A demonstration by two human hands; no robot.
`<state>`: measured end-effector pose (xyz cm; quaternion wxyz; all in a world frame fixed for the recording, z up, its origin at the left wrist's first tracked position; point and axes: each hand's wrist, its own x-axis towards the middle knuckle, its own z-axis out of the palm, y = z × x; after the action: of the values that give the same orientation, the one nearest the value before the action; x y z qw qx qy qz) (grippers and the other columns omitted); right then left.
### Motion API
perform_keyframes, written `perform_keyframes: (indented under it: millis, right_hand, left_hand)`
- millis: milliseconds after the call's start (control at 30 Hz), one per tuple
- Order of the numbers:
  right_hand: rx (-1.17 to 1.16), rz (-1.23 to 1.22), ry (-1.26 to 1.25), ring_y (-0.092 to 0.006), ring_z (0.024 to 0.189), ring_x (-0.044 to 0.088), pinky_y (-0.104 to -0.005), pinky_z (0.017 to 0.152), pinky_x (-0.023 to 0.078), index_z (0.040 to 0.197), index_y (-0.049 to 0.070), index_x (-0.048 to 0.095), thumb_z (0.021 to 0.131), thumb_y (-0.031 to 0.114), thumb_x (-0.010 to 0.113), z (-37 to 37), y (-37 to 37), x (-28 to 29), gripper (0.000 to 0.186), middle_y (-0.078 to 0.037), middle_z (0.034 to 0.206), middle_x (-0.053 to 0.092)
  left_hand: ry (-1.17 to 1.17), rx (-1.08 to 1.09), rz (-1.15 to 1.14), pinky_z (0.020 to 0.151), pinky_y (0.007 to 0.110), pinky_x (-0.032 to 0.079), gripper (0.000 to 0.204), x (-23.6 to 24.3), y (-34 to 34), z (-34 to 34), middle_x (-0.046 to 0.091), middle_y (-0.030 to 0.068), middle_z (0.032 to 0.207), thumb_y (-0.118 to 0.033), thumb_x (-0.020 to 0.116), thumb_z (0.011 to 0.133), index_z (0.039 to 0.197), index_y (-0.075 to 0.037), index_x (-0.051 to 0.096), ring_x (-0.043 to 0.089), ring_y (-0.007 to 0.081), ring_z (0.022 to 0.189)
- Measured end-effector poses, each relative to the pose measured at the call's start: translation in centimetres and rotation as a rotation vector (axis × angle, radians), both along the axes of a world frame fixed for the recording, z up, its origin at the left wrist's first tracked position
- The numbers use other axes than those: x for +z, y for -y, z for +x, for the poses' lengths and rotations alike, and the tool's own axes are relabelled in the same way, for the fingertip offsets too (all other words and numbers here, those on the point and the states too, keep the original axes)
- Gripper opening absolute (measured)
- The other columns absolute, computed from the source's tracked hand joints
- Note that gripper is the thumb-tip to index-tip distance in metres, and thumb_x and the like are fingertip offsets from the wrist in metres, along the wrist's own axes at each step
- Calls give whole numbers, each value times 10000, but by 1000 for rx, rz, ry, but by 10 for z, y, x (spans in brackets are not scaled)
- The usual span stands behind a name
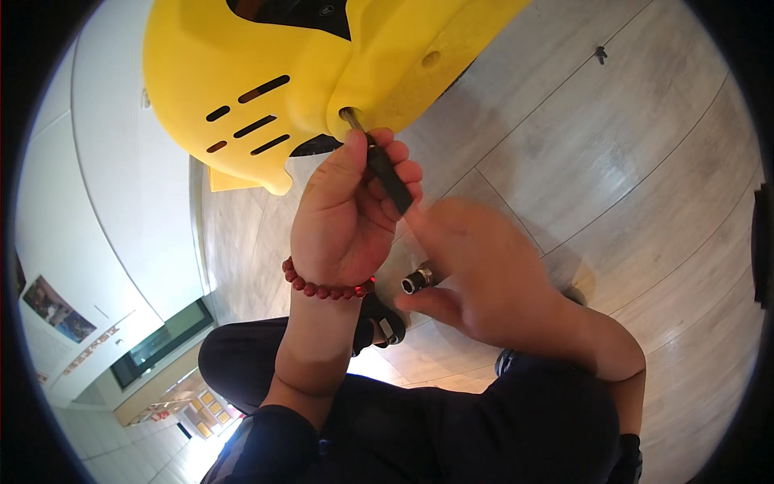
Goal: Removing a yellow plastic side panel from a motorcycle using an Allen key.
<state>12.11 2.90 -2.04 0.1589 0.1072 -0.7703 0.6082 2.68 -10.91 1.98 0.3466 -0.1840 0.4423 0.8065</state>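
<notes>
My left hand [347, 202], palm up with a red bead bracelet [326, 290] at the wrist, grips a black-handled tool with a metal shaft [391, 181]. The tip of that shaft sits in a round recess of a large yellow plastic body [355, 64]; the tip itself is hidden. Close below on the right, my right hand [484, 266] is smeared by motion. Its thumb and fingers are round a short cylinder with a black and silver hollow end [417, 280], which looks like a socket. The rest of the cylinder is covered by the hand.
A small dark screw-like piece [601, 55] lies on the wood-look floor [580, 161] at the far right. White panels [133, 161] stand on the left. My bent legs in dark trousers [476, 427] are just below my hands.
</notes>
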Motion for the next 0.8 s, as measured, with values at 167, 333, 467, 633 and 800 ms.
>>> perform_keyframes:
  millis: [167, 333, 467, 633, 800]
  right_hand:
    - [92, -126, 57, -286, 706, 554, -354, 587, 452, 1189, 10, 517, 699, 122, 707, 13, 0, 5, 538, -123, 857, 564]
    - [106, 196, -111, -274, 732, 561, -365, 616, 462, 1188, 4, 516, 697, 70, 704, 12, -5, 12, 530, -127, 878, 572]
    - [60, 64, -32, -250, 675, 560, -358, 581, 462, 1135, 11, 550, 717, 61, 644, 10, 4, 12, 431, -122, 848, 553]
    - [-151, -43, -52, -230, 641, 558, -313, 550, 478, 1133, -26, 535, 733, 77, 615, 17, 11, -10, 421, -112, 822, 530]
    - [-117, 137, -180, -264, 673, 575, -331, 570, 501, 1204, -71, 450, 696, 4, 621, 4, -7, -1, 542, -142, 881, 549]
  left_hand:
    - [-24, -38, -9, 765, 360, 531, 307, 4, -2, -3, 623, 105, 949, -272, 453, 951, 1065, 1, 537, 635, 224, 851]
    - [-46, -63, 30, 757, 360, 532, 294, -3, -3, -1, 628, 96, 938, -281, 464, 949, 1065, -23, 543, 636, 211, 841]
    - [6, -57, 116, 745, 357, 539, 266, -4, 7, -3, 637, 95, 919, -268, 486, 942, 1054, -36, 552, 640, 209, 831]
    - [-2, 54, -12, 762, 366, 544, 234, 1, -5, 4, 639, 101, 922, -230, 476, 944, 1056, -35, 541, 643, 225, 845]
    - [4, -29, 29, 788, 367, 536, 236, 7, 0, -4, 622, 106, 949, -206, 424, 958, 1069, -20, 516, 634, 235, 879]
